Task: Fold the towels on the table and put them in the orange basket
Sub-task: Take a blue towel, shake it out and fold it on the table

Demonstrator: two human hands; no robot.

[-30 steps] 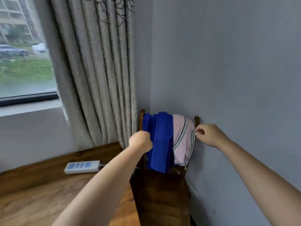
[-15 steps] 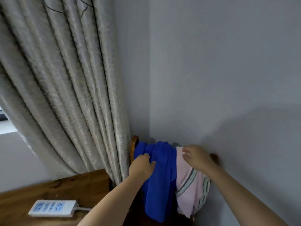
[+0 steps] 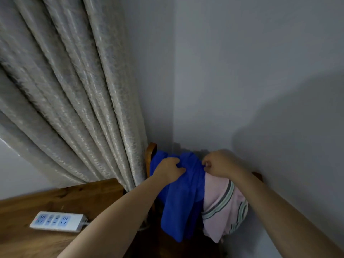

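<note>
Since half a second ago, the right hand [image 3: 219,163] has been shifted left onto the blue towel [image 3: 183,198], draped over the chair back [image 3: 150,155] beside the pink striped towel [image 3: 223,205]. The blue cloth is gripped by the left hand [image 3: 170,169] and pinched by the right, both arms outstretched.

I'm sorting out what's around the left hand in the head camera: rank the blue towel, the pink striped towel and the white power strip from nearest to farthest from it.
1. Blue towel: gripped by the left hand on the chair back.
2. Pink striped towel: hanging just right of the blue one, under the right hand.
3. White power strip: lower left, on the wooden table.
</note>
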